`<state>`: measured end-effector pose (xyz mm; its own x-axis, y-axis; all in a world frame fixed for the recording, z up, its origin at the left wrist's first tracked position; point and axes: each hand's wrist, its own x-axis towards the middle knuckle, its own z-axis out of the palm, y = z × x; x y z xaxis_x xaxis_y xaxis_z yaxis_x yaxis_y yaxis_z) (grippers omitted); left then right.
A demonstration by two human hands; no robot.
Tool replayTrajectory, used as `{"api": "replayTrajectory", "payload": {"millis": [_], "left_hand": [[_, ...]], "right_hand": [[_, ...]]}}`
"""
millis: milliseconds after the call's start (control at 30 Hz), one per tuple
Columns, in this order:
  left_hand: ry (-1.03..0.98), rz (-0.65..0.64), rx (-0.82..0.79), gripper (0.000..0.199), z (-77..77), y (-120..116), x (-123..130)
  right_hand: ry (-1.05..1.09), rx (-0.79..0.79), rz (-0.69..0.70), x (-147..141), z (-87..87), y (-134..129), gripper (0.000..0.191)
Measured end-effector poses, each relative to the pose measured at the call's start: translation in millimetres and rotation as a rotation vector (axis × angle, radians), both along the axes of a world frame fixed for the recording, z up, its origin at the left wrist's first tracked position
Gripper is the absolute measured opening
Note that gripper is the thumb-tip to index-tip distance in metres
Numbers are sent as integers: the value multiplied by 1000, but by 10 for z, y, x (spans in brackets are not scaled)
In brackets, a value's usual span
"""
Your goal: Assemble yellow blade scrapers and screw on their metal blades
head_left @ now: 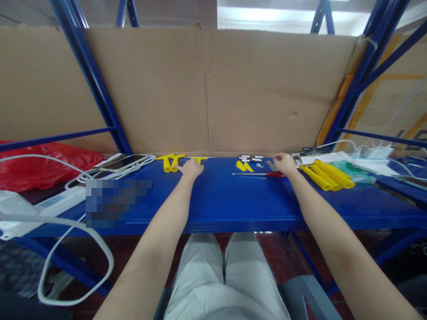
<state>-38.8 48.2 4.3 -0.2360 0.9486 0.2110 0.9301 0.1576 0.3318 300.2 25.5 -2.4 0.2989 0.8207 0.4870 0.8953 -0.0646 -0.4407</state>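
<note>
My left hand (pixel 191 169) is on a yellow T-shaped piece (pixel 199 159) near the back edge of the blue table, its fingers closed round the piece. Two similar yellow T-shaped pieces (pixel 170 163) lie just left of it. On the right, my right hand (pixel 283 162) has its fingers bent together beside a grey metal strip (pixel 271 166); what they hold, if anything, is too small to tell. A screwdriver with a red handle (pixel 275 174) lies just below that hand. Small yellow blades (pixel 244 166) and black-and-white pieces (pixel 251 158) lie between the hands.
Several yellow tubes (pixel 327 175) lie right of my right hand, by a green plastic bag (pixel 355 172). At the left are a phone (pixel 124 163), white cables, a red bag (pixel 50 164) and a white power strip (pixel 50 209). Cardboard (pixel 207 89) stands behind the table.
</note>
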Motion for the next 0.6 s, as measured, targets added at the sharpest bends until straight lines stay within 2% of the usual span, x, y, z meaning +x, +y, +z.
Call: {"api": "replayTrajectory", "payload": {"millis": [100,200,333,433,533,600], "left_hand": [[59,-79,-58,47,81,-79,84],[193,-188,-168,44,156,-180,153],[383,-314,-229,44,213,-291,221],[436,-372,-175,48,180,-303,270],[403,-477,-64,58,74,-256,324],[381,-507,-45,60,-7,-215,357]], "right_hand": [[1,0,0,7,-5,11,31],[-2,-4,-3,6,-3,11,31],[-8,-5,-4,5,1,5,30],[-8,-3,3,9,-3,8,30],[-7,-14,6,15,-14,18,29],[-12,-21,13,17,-23,29,29]]}}
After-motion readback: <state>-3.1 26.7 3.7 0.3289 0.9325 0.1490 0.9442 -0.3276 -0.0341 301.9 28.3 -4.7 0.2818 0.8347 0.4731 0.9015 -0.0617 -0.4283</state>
